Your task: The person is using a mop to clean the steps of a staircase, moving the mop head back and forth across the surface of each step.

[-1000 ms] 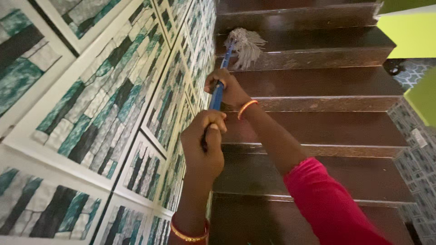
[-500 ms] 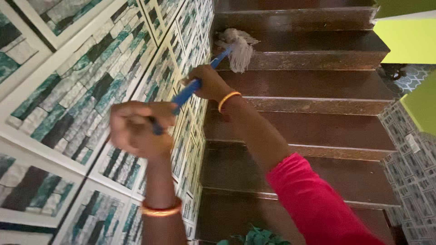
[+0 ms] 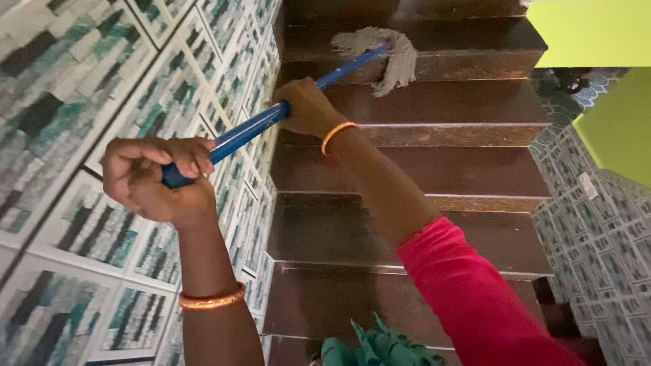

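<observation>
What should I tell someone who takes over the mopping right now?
Left hand: shut around the end of the blue mop handle.
Right hand: gripping the same handle further up.
The pale string mop head lies on an upper dark brown stair step, draping over its edge, close to the teal-and-white tiled wall.
Done: cannot tell which steps are mopped.
Left: probably the lower steps.

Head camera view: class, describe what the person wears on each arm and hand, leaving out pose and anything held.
The left hand is bare, with no glove or sleeve showing; an orange-gold bangle circles its wrist. The right hand is also bare, with a thin orange bangle at the wrist. Further up, the right arm wears a bright pink sleeve. No rings show on the fingers.
</observation>
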